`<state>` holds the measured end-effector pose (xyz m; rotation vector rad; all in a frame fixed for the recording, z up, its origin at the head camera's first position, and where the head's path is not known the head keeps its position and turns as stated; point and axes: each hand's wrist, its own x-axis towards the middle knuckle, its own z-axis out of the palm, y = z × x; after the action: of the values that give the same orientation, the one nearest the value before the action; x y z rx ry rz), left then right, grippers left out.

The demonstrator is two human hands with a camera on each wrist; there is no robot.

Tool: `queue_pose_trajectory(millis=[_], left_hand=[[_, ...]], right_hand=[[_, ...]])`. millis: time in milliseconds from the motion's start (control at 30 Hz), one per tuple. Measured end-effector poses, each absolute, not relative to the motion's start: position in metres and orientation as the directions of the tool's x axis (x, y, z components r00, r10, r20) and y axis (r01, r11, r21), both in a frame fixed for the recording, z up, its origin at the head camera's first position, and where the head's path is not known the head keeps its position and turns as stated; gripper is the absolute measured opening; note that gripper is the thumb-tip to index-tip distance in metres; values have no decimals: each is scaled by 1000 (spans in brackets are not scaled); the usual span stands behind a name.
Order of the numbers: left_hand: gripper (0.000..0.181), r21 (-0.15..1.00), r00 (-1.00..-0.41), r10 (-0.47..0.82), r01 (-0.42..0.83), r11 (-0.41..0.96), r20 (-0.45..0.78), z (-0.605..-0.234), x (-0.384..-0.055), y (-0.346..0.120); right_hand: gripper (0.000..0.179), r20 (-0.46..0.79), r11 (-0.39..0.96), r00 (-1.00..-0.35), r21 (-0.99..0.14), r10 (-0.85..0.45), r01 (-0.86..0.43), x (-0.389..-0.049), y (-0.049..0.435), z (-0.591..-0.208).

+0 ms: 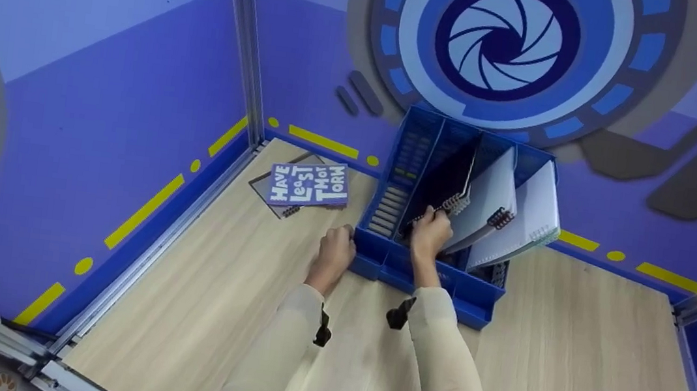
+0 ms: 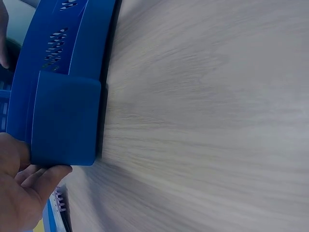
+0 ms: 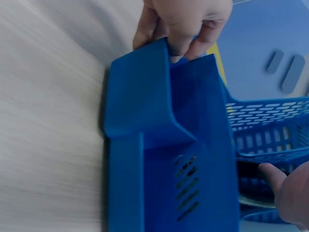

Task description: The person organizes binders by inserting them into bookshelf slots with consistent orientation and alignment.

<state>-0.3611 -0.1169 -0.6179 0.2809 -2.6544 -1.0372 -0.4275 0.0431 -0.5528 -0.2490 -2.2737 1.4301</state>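
Note:
A blue desktop file organizer (image 1: 370, 248) stands against the back wall, its upright compartments leaning slightly in the head view. At its front left corner, my left hand (image 1: 335, 253) grips the edge of the low front tray (image 2: 67, 121), thumb and fingers round the side. My right hand (image 1: 430, 234) reaches over the front wall and holds the lower end of a black spiral notebook (image 1: 447, 177) in the second compartment from the left. To the right, a white spiral notebook (image 1: 485, 201) and another white notebook (image 1: 521, 225) stand in the neighbouring compartments. The leftmost compartment holds no book.
Left of the organizer, a purple book with white lettering (image 1: 323, 186) lies on top of a grey spiral notebook (image 1: 283, 212) on the wooden table (image 1: 194, 283). Blue printed panels (image 1: 311, 60) wall in the table at the back and sides, with a metal corner post (image 1: 250, 46).

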Motion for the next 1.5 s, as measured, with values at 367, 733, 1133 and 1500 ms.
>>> queue_pose_trajectory(millis=[367, 733, 1133, 1500], left_hand=[[5, 683, -934, -264, -30, 730, 242, -619, -361, -117], [7, 686, -942, -245, -22, 727, 229, -620, -362, -112], [7, 694, -947, -241, -27, 720, 213, -621, -362, -122], [16, 709, -993, -23, 69, 702, 119, -610, -364, -146]], right_hand=[[24, 275, 529, -906, -846, 321, -69, -426, 61, -557], [45, -80, 56, -984, -994, 162, 90, -403, 71, -555], [38, -50, -125, -993, -991, 107, 36, -358, 74, -562], [36, -4, -117, -1000, -993, 11, 2, -312, 66, -586]])
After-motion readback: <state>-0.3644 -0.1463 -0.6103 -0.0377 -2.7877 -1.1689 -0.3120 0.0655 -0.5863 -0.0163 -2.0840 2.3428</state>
